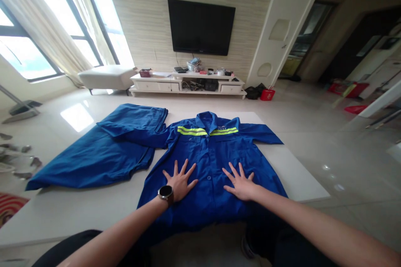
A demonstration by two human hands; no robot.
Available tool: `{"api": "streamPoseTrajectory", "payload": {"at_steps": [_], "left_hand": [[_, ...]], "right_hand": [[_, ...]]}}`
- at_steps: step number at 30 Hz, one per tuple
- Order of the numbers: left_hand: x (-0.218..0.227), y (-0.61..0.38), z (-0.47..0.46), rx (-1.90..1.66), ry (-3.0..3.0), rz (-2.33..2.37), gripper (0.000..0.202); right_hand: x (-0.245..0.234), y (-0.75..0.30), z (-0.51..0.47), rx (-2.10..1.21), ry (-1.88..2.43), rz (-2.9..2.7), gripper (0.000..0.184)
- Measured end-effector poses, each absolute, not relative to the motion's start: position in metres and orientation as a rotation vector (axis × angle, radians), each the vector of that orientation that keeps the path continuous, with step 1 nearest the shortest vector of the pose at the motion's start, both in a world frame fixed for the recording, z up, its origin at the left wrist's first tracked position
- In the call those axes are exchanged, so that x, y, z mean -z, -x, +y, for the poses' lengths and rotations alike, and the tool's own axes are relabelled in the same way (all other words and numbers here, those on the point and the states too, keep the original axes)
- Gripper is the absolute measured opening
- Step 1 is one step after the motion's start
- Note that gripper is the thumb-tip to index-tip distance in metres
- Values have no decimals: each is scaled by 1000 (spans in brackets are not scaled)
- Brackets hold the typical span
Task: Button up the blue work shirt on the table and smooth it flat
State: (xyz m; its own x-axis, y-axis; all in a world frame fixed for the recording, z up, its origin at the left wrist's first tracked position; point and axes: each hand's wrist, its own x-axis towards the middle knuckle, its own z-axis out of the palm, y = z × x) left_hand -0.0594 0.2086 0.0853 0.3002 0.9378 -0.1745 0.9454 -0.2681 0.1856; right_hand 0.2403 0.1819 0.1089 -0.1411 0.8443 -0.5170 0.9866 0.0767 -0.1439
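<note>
A blue work jacket (206,154) with yellow-green reflective stripes lies front up on a white table, its collar away from me and both sleeves spread to the sides. My left hand (180,181), with a watch (166,192) on the wrist, rests flat on the left half of the jacket, fingers spread. On the right half my right hand (239,181) also lies flat with its fingers apart. Between the two hands runs the buttoned front. Folded blue trousers (94,158) lie to the left, and the jacket's left-side sleeve reaches onto them.
The white tabletop (308,187) shows its right edge beyond the jacket. Past it stands a low TV cabinet (156,85) with small items on top, below a wall television (200,27). A grey ottoman (106,77) is at the back left. Shoes (26,160) lie on the floor at left.
</note>
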Motion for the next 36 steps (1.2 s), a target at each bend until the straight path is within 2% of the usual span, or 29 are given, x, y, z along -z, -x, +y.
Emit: {"api": "streamPoseTrajectory", "payload": {"at_steps": [18,36], "left_hand": [[-87,33,358,-95,-2371,1741,64],[-74,36,374,-64,-2376,1772,64]], "right_hand": [[-100,-191,326,605,-1861,2194,87],[-90,-185,350,675,-1909,2298,91]]}}
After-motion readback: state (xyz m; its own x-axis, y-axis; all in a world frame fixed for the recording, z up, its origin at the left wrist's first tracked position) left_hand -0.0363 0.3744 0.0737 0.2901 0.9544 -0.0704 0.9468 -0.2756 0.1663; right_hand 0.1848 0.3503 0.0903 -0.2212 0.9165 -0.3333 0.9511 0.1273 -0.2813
